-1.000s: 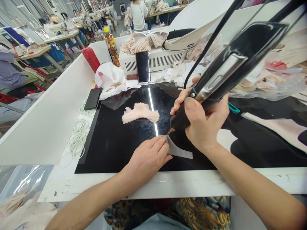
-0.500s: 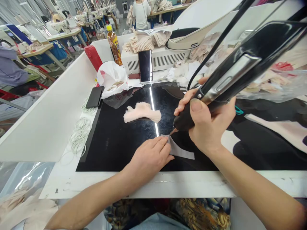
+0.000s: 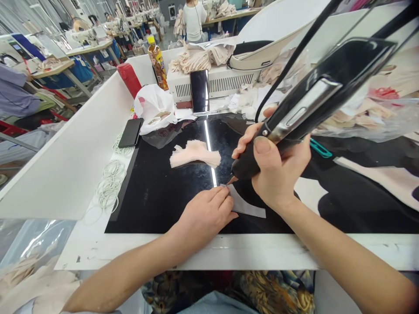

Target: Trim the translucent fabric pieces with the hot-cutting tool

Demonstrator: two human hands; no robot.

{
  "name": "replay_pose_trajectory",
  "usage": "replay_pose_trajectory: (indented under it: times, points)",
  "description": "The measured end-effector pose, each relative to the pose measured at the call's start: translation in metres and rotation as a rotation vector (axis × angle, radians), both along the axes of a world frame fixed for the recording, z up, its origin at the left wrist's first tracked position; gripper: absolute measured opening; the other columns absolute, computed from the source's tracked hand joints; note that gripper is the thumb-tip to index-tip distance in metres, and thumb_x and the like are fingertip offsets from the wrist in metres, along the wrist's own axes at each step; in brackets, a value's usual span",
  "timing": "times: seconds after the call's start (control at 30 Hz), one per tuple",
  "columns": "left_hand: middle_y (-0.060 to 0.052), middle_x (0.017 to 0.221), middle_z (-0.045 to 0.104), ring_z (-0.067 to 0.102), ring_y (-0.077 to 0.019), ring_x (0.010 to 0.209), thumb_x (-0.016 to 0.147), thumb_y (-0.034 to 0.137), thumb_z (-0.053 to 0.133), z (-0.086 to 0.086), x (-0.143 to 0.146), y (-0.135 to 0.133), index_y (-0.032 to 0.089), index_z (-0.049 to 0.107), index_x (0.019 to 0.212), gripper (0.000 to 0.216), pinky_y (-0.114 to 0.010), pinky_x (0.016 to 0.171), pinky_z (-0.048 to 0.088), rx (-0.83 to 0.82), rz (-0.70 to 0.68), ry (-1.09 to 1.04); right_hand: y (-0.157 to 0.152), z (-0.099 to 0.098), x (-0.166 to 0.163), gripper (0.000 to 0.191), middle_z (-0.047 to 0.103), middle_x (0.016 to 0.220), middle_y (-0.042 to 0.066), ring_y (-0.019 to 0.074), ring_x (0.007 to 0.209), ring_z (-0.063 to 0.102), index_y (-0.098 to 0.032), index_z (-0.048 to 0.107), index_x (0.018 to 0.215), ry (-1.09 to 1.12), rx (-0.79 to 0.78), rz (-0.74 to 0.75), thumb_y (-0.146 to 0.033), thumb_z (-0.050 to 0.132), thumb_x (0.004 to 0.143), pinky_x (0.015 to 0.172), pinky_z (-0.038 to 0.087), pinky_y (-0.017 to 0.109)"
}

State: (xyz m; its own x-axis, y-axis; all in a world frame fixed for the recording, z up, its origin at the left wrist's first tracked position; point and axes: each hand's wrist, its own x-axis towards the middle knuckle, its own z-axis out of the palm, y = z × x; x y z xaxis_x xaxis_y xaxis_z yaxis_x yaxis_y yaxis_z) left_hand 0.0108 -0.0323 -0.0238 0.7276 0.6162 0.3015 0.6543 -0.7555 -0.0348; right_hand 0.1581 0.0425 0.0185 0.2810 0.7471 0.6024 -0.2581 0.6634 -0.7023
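Observation:
My right hand (image 3: 278, 170) is wrapped around a black corded hand tool (image 3: 303, 109) with a silver lever along its side. The thumb rests near the lever's lower end. Its narrow tip points down at a curved, pale grey fabric strip (image 3: 247, 205), close to my left fingertips; whether it touches the cloth I cannot tell. My left hand (image 3: 209, 213) lies flat over the strip's left part, covering it and pressing it on the glossy black work surface (image 3: 147, 205). Beyond it sits a stack of pale pink fabric pieces (image 3: 195, 153).
Rubber bands (image 3: 111, 185) and a dark phone (image 3: 130, 133) lie along the left. Another phone (image 3: 199, 91) leans on a vented white box (image 3: 229, 85). To the right are a teal loop-shaped item (image 3: 321, 148) and a pink fabric piece (image 3: 382, 176). Behind, a person (image 3: 194, 22) stands.
My right hand and the tool have shifted slightly left, bringing the tip closer to my left fingertips. More of the teal item shows. My left hand stays in place.

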Motion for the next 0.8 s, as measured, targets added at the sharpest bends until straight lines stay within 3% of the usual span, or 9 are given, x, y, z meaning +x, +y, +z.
replay_pose_trajectory:
  times: [0.3,0.63,0.8]
  points:
    - [-0.015,0.123,0.070,0.067,-0.0261,0.118,0.104,0.037,0.053,0.0006,0.0000,0.0007,0.009,0.062,0.110,0.031,-0.037,0.093,0.057,-0.012,-0.003,-0.006,0.0005,-0.0018,-0.0009,0.029,0.063,0.080,-0.003,0.0146,0.055,0.058,-0.035,0.062,0.107,-0.052,-0.013,-0.066,-0.037,0.077,0.082,0.049,0.054,0.034]
    - [-0.015,0.124,0.069,0.067,-0.0258,0.118,0.103,0.036,0.053,0.0011,0.0007,0.0003,0.010,0.062,0.107,0.028,-0.037,0.093,0.058,-0.002,-0.003,-0.009,0.0023,0.0006,-0.0066,0.035,0.063,0.078,-0.005,0.0131,0.057,0.059,-0.031,0.058,0.104,-0.004,-0.032,0.017,-0.040,0.080,0.078,0.051,0.057,0.031]
    - [-0.015,0.122,0.070,0.066,-0.0257,0.119,0.104,0.037,0.052,0.0025,0.0012,0.0004,0.011,0.063,0.105,0.028,-0.037,0.093,0.058,-0.005,-0.010,0.004,0.0011,-0.0013,-0.0085,0.035,0.064,0.077,-0.005,0.0131,0.056,0.061,-0.031,0.058,0.105,-0.007,-0.066,-0.014,-0.040,0.079,0.079,0.052,0.057,0.031]
